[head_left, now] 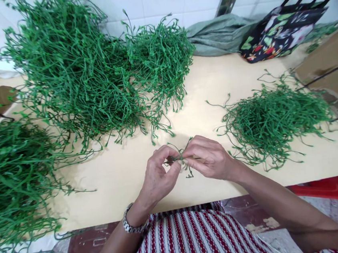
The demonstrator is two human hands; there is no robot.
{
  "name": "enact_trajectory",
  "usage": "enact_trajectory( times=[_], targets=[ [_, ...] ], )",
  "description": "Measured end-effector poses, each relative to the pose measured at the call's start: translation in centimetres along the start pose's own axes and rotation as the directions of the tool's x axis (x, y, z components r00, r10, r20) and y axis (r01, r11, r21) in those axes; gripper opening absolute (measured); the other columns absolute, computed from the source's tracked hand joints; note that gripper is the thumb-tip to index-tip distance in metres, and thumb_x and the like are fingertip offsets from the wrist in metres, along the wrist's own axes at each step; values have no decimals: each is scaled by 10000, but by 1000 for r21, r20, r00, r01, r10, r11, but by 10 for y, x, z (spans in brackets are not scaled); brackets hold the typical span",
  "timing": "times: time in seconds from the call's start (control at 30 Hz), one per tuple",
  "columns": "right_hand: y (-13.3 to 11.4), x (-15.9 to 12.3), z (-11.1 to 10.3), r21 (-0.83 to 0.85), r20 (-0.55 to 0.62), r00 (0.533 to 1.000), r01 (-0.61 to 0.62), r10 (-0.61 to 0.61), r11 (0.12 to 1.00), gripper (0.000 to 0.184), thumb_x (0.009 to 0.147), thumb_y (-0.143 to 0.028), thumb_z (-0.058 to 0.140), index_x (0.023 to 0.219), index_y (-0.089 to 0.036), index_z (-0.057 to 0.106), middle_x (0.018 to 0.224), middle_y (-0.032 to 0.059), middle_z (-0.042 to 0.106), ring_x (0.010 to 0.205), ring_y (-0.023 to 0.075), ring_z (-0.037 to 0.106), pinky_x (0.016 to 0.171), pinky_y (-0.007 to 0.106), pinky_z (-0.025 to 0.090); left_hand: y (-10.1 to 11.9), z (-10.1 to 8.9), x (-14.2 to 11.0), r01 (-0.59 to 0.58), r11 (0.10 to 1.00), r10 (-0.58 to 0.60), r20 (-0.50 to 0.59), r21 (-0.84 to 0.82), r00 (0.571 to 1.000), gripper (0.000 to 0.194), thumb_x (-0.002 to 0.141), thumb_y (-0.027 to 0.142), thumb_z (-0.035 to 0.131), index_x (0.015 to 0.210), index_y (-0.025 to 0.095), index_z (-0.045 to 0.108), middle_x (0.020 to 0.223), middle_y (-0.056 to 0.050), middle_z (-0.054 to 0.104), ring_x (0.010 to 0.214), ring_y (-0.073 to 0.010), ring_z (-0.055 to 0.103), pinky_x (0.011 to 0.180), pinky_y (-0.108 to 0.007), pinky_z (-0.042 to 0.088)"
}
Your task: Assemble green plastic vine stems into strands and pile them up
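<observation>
Close to the table's front edge, my left hand [160,173] and my right hand [207,156] meet, thumbs and fingertips pinched together. Between them is a small green artificial plant sprig [189,172] with thin stems that fan out from its middle. Both hands grip it near that middle, and the fingers partly hide it. To the right of my right hand lies a heap of similar green sprigs [277,119]. A larger, taller pile of sprigs [75,72] rises beyond my left hand, with a smaller clump [160,59] beside it.
More green sprigs [11,175] spread over the table's left end. Cardboard boxes [327,57] with black wire stand at both sides. A floral bag [282,32] and a grey-green cloth [219,34] lie along the tiled wall. Something red [323,188] is below the table's right edge.
</observation>
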State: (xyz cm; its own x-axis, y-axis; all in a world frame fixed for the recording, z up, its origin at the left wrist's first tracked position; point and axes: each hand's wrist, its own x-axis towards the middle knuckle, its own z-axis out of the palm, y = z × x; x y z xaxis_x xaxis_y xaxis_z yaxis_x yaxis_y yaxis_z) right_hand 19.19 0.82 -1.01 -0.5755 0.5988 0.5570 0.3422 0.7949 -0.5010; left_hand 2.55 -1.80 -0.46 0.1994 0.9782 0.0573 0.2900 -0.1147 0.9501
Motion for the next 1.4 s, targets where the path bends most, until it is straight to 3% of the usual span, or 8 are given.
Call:
enact_trajectory(
  times=[0.23,0.37,0.47,0.6,0.77,0.93,1.17,1.4],
  targets=[
    [-2,4,3,-29,90,995,38,-35,999,124,856,-151,464,778,-137,560,679,54,572,640,143,480,598,276,421,-3,-4,-3,146,978,-140,44,-153,989,137,746,225,537,639,141,523,596,21,434,544,-91,368,518,-223,301],
    [-3,9,10,-76,100,993,71,-64,995,143,863,-170,456,754,-141,544,654,42,544,622,141,461,589,270,400,-8,-10,-5,227,965,-223,46,-134,974,196,761,271,513,616,140,493,565,26,388,538,-91,333,501,-218,275],
    [-5,15,13,-135,103,990,112,-99,984,164,871,-164,425,745,-148,528,653,38,527,627,143,451,594,269,389,-11,-15,-4,193,974,-187,59,-122,981,227,760,287,506,589,138,496,568,22,381,543,-93,334,504,-219,274],
    [-12,23,14,-192,140,986,112,-86,975,165,856,-135,415,719,-152,505,651,36,511,626,144,434,587,268,368,-15,-17,-7,108,988,-114,-45,-112,992,265,759,277,483,531,147,451,561,18,372,539,-96,343,505,-225,276],
    [-17,27,19,-79,116,993,6,3,997,110,751,-86,417,690,-162,469,618,12,455,579,125,407,535,240,340,-20,-8,-12,73,988,-97,-174,-139,980,207,729,211,452,533,167,405,552,29,352,522,-94,332,493,-222,273],
    [-14,25,26,14,83,996,-47,45,999,98,660,-82,411,674,-176,434,618,0,434,577,119,398,531,231,331,-26,0,-14,62,971,-110,-203,-230,973,194,727,173,437,543,176,376,560,38,339,519,-89,323,488,-213,273],
    [-4,19,29,112,80,987,-146,138,983,119,645,-66,423,697,-169,451,634,-7,467,580,101,426,535,208,347,-37,-2,-11,82,944,-118,-96,-319,988,205,796,229,460,603,165,432,600,32,356,565,-96,328,524,-218,281],
    [1,16,19,-55,123,991,-39,46,998,107,810,-143,434,749,-143,522,665,19,523,624,115,448,615,219,397,-41,-5,-5,167,920,-181,-6,-355,983,214,750,269,600,616,157,476,604,33,387,576,-91,345,523,-213,275]
  ],
)
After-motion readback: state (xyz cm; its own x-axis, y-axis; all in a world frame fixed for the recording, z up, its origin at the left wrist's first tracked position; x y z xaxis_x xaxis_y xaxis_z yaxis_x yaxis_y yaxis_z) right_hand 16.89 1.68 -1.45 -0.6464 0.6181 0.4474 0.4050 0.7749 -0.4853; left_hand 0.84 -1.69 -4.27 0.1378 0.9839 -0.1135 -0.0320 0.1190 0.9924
